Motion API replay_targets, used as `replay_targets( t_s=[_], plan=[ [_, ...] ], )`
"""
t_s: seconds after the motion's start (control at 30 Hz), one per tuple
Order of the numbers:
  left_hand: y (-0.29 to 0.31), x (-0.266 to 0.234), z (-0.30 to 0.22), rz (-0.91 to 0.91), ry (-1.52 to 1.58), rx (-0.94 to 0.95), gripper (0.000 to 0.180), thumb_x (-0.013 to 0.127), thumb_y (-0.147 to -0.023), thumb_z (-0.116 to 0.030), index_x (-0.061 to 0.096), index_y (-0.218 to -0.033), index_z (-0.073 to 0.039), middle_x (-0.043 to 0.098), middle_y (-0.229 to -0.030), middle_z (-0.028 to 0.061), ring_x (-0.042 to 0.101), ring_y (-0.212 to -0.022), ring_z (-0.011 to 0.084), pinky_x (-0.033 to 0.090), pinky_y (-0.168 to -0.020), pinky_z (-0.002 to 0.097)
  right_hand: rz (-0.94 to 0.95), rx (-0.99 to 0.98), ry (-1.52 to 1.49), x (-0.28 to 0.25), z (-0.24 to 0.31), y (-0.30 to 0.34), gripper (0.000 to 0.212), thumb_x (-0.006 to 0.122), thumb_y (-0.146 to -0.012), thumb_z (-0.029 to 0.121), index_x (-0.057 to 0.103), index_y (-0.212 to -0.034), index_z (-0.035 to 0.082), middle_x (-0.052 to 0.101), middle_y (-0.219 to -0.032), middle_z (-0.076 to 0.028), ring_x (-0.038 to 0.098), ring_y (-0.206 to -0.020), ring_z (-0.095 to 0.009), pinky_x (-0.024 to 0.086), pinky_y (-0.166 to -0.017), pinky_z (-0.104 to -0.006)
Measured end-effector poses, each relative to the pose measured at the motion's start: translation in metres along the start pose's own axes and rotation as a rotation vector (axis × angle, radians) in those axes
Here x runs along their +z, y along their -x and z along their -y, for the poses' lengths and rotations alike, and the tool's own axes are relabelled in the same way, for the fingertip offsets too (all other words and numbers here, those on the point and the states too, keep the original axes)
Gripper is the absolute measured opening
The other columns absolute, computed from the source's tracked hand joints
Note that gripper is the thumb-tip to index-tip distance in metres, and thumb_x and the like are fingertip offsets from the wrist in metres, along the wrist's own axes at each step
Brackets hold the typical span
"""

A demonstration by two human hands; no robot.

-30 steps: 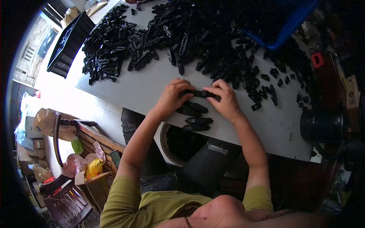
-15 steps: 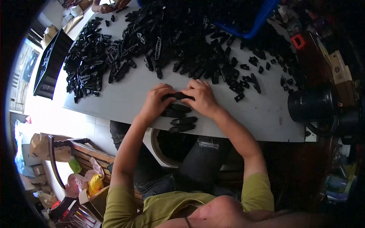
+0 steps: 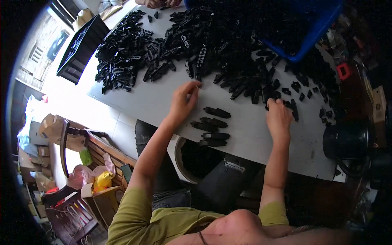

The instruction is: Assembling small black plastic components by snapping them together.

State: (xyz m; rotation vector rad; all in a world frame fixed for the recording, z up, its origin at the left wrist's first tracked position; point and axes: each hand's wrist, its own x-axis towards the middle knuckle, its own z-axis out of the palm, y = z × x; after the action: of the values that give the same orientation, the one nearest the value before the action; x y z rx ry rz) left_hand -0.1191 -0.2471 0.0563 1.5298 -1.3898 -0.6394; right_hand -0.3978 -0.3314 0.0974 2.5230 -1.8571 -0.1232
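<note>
In front of me on the pale table (image 3: 245, 134), several slim black plastic parts (image 3: 217, 112) lie in a short column, roughly parallel. My left hand (image 3: 182, 103) is to the left of that column, thumb and index finger apart. Its fingertips are at the lower end of a long black part (image 3: 198, 76) on the pile's front edge; I see nothing held. On the right, my right hand (image 3: 279, 118) points down with fingers bent together over small black pieces at the pile's edge. A dark piece shows by its fingertips, mostly hidden.
A big heap of black plastic parts (image 3: 126, 53) covers the table's far side. A blue bin (image 3: 300, 55) rests at the back right, a black crate (image 3: 77, 57) at the far left. Another person's hands (image 3: 153, 3) are at the top edge. A round tub (image 3: 179, 159) sits below the table edge.
My hands have parted from the black part they held together; it now lies atop the column. The left moved to the pile's front edge, the right over to the small pieces. The view shifted.
</note>
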Motion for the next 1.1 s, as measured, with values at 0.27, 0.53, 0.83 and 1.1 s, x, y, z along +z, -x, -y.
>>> replay_targets(
  t_s=[0.27,0.53,0.83,1.1],
  plan=[
    [-0.023,-0.002,0.009,-0.074,-0.597,0.159,0.027,0.056,-0.089,-0.011,0.054,-0.116,-0.008,0.056,-0.102,0.0154,0.055,-0.095,0.0387,0.046,-0.079,0.0447,-0.137,-0.026,-0.104,0.018,-0.002,-0.003,0.025,0.066,-0.083,0.004,0.053,-0.105,0.007,0.052,-0.107,-0.012,0.058,-0.095,-0.033,0.047,-0.082,-0.0465],
    [0.000,-0.001,-0.010,0.068,-0.365,0.170,0.023,0.061,-0.084,-0.007,0.055,-0.106,-0.005,0.058,-0.101,0.0144,0.057,-0.094,0.0350,0.047,-0.080,0.0419,-0.131,0.008,-0.171,0.009,-0.007,-0.002,0.031,0.063,-0.082,-0.001,0.049,-0.109,0.007,0.052,-0.105,-0.013,0.057,-0.095,-0.036,0.047,-0.079,-0.0467],
    [-0.009,0.016,-0.004,0.201,-0.154,0.210,0.027,0.064,-0.081,-0.004,0.058,-0.107,-0.004,0.061,-0.101,0.0133,0.060,-0.095,0.0324,0.048,-0.083,0.0382,-0.281,-0.107,-0.308,0.005,-0.008,-0.007,0.030,0.058,-0.085,-0.001,0.052,-0.112,0.009,0.060,-0.101,-0.012,0.060,-0.093,-0.030,0.048,-0.077,-0.0424],
    [-0.010,0.019,-0.002,0.245,-0.149,0.257,0.022,0.068,-0.078,-0.006,0.064,-0.099,-0.003,0.062,-0.101,0.0136,0.060,-0.096,0.0329,0.049,-0.084,0.0388,0.114,-0.197,-1.719,0.022,0.020,-0.016,0.042,0.056,-0.087,-0.002,0.055,-0.128,0.006,0.062,-0.110,-0.004,0.054,-0.084,-0.006,0.042,-0.067,-0.0197]
  ],
)
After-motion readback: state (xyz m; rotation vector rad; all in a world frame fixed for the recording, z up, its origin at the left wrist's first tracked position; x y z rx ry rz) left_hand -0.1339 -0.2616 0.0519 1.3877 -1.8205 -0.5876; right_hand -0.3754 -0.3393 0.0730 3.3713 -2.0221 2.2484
